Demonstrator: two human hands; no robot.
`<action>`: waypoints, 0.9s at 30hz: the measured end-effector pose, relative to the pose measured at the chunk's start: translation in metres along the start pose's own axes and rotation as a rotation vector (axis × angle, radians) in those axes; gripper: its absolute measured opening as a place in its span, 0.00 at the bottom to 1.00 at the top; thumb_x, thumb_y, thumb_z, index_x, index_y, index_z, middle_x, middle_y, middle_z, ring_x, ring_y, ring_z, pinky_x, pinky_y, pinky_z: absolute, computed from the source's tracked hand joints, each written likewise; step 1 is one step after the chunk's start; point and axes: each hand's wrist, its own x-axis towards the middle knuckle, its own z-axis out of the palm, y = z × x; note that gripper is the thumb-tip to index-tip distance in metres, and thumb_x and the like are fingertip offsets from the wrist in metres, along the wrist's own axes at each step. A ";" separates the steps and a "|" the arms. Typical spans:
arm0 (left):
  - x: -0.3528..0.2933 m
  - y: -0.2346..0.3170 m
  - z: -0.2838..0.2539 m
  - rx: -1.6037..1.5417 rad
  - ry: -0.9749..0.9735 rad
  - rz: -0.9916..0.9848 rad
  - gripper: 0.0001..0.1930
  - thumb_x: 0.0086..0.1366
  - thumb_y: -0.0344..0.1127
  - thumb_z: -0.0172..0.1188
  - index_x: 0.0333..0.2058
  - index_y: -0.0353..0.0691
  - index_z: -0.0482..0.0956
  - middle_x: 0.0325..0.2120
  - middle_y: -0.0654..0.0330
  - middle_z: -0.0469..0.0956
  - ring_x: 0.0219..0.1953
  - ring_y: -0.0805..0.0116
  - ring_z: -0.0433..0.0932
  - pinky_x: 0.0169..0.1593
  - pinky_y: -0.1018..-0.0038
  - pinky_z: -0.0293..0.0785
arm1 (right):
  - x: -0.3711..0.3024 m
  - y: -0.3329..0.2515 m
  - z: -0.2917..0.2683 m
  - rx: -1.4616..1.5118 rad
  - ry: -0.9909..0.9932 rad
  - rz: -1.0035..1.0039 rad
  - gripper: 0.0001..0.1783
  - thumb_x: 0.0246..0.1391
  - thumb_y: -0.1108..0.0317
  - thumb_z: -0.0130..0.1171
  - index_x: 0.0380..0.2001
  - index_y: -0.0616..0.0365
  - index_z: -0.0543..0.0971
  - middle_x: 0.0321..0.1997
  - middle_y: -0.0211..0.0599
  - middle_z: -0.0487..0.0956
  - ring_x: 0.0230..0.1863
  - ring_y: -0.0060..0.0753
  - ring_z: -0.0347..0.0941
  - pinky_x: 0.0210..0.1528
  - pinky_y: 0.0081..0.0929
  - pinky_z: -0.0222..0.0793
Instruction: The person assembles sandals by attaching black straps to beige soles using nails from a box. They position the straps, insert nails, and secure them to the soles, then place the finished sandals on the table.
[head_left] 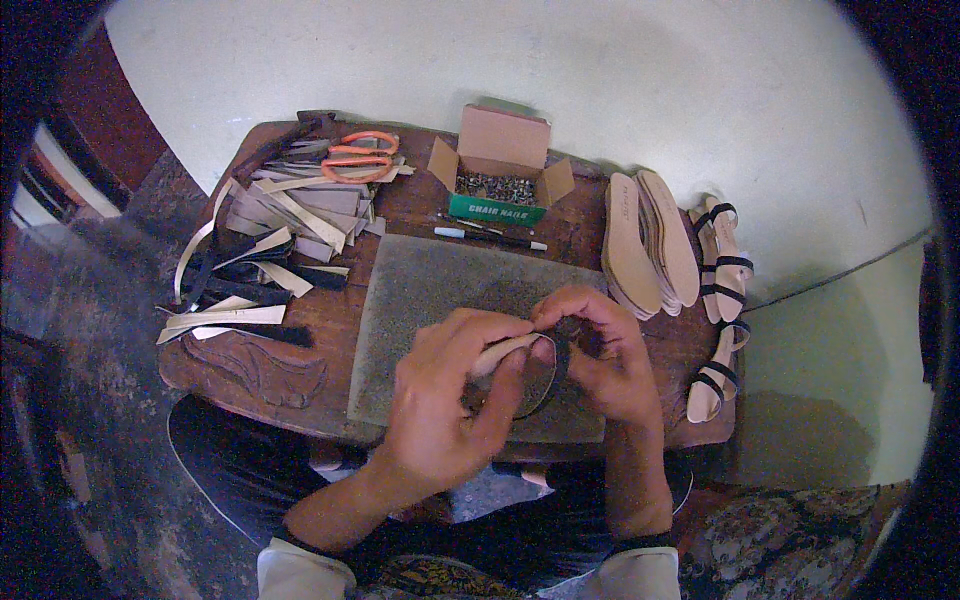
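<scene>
- Beige sole (497, 352) with a black strap (556, 362) looped over it sits between your two hands, held above the grey pad (420, 300) in the middle of the bench (250, 370).
- Your left hand (445, 400) grips the sole from the left; its fingers (505, 385) are curled and pressed onto the sole, thumb on top.
- Your right hand (600, 350) closes in from the right, its fingers (570, 305) bent over and pinching the black strap against the sole.
- Both hands touch each other at the fingertips, just over the pad's near right part.
- Behind the pad lie a pen (490, 236) and an open cardboard box (497, 165) filled with small metal nails.
- To your left on the bench you have a spread of cut strips (270, 250), pale and black, with orange-handled scissors (358, 156) lying on top at the far end.
- To your right stands a stack of plain soles (645, 245), leaning on edge, and beyond it finished sandals (722, 265) with black straps, at the bench's right edge.
</scene>
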 end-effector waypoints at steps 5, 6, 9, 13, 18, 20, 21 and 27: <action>0.011 -0.008 -0.014 0.007 -0.072 -0.067 0.08 0.56 0.27 0.62 0.36 0.38 0.78 0.31 0.55 0.78 0.34 0.61 0.77 0.39 0.71 0.70 | 0.003 -0.006 0.002 -0.129 0.055 0.035 0.20 0.40 0.78 0.60 0.42 0.60 0.77 0.43 0.35 0.78 0.48 0.30 0.72 0.52 0.28 0.66; 0.011 -0.010 -0.017 -0.020 -0.085 -0.102 0.08 0.56 0.27 0.62 0.36 0.37 0.78 0.30 0.56 0.78 0.33 0.63 0.77 0.38 0.73 0.70 | 0.005 -0.008 0.006 -0.166 0.094 0.014 0.20 0.39 0.78 0.64 0.41 0.59 0.78 0.44 0.35 0.78 0.47 0.30 0.72 0.52 0.28 0.66; 0.009 -0.012 -0.022 -0.155 -0.079 -0.302 0.08 0.58 0.29 0.61 0.36 0.36 0.78 0.28 0.59 0.79 0.33 0.73 0.77 0.37 0.76 0.71 | 0.011 -0.005 0.008 -0.390 0.141 -0.165 0.23 0.37 0.78 0.67 0.42 0.57 0.79 0.44 0.36 0.77 0.47 0.33 0.72 0.52 0.29 0.66; 0.012 -0.019 -0.025 -0.149 -0.071 -0.344 0.08 0.60 0.30 0.60 0.37 0.34 0.78 0.28 0.60 0.80 0.32 0.77 0.76 0.36 0.78 0.72 | 0.013 -0.004 0.018 -0.650 0.169 -0.292 0.25 0.36 0.80 0.65 0.43 0.53 0.80 0.45 0.38 0.76 0.47 0.39 0.72 0.51 0.31 0.66; 0.009 -0.027 -0.016 -0.198 -0.017 -0.364 0.08 0.61 0.31 0.60 0.36 0.34 0.79 0.28 0.60 0.80 0.32 0.76 0.76 0.37 0.78 0.73 | 0.008 0.000 0.018 -0.679 0.163 -0.262 0.24 0.37 0.75 0.64 0.43 0.44 0.80 0.48 0.34 0.75 0.53 0.41 0.69 0.56 0.41 0.58; 0.007 -0.031 -0.014 -0.227 -0.042 -0.411 0.08 0.61 0.32 0.60 0.37 0.34 0.78 0.29 0.60 0.80 0.33 0.77 0.76 0.37 0.78 0.72 | 0.008 0.001 0.018 -0.708 0.150 -0.255 0.23 0.38 0.73 0.64 0.43 0.44 0.80 0.49 0.34 0.75 0.54 0.41 0.68 0.57 0.41 0.57; 0.006 -0.033 -0.012 -0.242 -0.058 -0.434 0.08 0.61 0.32 0.60 0.37 0.34 0.78 0.29 0.60 0.80 0.33 0.77 0.76 0.38 0.78 0.72 | 0.008 0.002 0.017 -0.727 0.153 -0.250 0.23 0.39 0.73 0.65 0.43 0.44 0.80 0.49 0.33 0.75 0.54 0.41 0.68 0.57 0.42 0.57; 0.012 -0.041 -0.021 -0.379 0.123 -0.563 0.08 0.62 0.31 0.60 0.38 0.33 0.78 0.32 0.62 0.80 0.34 0.77 0.76 0.40 0.79 0.73 | 0.009 -0.009 0.018 -0.730 0.262 -0.185 0.18 0.44 0.70 0.65 0.42 0.48 0.80 0.47 0.35 0.76 0.52 0.41 0.69 0.55 0.39 0.60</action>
